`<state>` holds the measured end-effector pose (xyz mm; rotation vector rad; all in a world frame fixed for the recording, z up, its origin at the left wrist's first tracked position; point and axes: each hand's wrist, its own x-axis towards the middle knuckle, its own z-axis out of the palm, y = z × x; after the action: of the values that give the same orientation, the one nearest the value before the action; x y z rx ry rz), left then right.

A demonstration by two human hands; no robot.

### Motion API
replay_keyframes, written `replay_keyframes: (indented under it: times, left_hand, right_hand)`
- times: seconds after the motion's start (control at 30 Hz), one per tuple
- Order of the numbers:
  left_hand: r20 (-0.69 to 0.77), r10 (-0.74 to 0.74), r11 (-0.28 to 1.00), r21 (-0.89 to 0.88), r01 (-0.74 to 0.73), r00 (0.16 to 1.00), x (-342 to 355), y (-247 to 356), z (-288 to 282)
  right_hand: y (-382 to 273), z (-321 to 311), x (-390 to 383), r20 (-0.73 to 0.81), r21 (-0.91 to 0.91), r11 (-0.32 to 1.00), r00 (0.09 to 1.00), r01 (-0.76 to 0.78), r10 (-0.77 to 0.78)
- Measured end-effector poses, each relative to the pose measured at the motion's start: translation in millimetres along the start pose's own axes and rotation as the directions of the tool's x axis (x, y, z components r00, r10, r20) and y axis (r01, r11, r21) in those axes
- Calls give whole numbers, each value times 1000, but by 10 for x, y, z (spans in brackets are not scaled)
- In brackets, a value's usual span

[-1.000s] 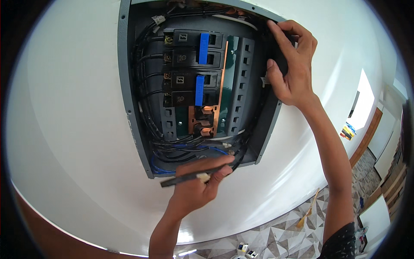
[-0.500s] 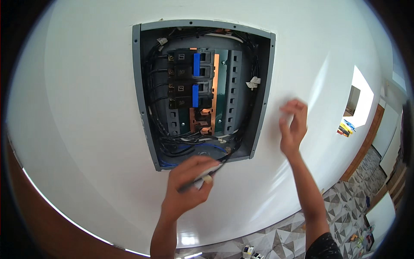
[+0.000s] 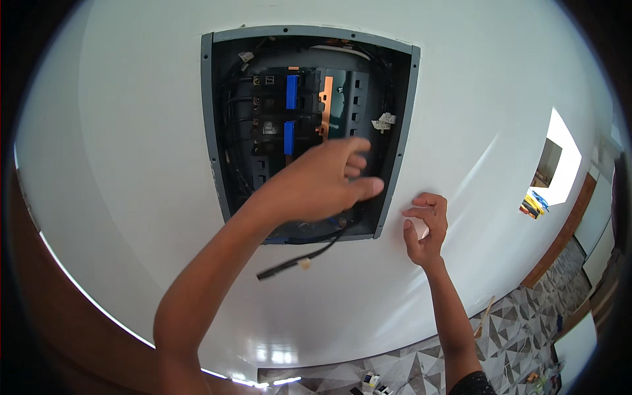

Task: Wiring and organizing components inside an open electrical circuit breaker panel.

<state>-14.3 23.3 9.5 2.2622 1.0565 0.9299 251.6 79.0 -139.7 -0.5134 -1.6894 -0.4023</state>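
Observation:
My left hand (image 3: 326,178) reaches over the lower part of a grey breaker panel (image 3: 405,141) set in the wall. Its fingers are bent, the thumb stands apart, and nothing shows in its grasp. Out over the panel's bottom edge hangs a loose black cable (image 3: 284,268) with a pale tag (image 3: 304,263). Beside the panel's lower right, my right hand (image 3: 428,227) is empty, fingers curled and apart from the thumb. Black breakers with an upper blue strip (image 3: 291,92) and a lower blue strip (image 3: 289,137) fill the upper left. My left hand hides the lower breaker area.
A copper bar (image 3: 326,99) runs down the panel's middle. White tags (image 3: 383,122) hang on wires along its right wall. Yellow and blue items (image 3: 534,204) lie in a wall opening (image 3: 559,161) at the right. Patterned floor tiles (image 3: 421,368) and small items show below.
My left hand has let go of the tagged black cable and moved up and right across the panel. My right hand has come lower and slightly left.

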Motion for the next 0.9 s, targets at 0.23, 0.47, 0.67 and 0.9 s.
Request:
replay_keyframes:
  times: [0.23, 0.47, 0.67, 0.9]
  left_hand:
    - [-195, 44, 989, 149, -15, 980, 417, -100, 362]
    - [-419, 157, 958, -155, -241, 894, 603, -432, 619]
    - [-404, 206, 961, -90, -263, 891, 651, -403, 571]
    - [-592, 241, 943, -44, -330, 769, 700, -337, 604]
  right_hand:
    - [-26, -78, 16, 57, 43, 997, 997, -59, 56]
    - [-22, -120, 22, 89, 49, 997, 994, -65, 60]
    - [-59, -109, 32, 107, 25, 998, 993, -58, 55]
    - [-67, -121, 18, 119, 21, 996, 990, -84, 81]
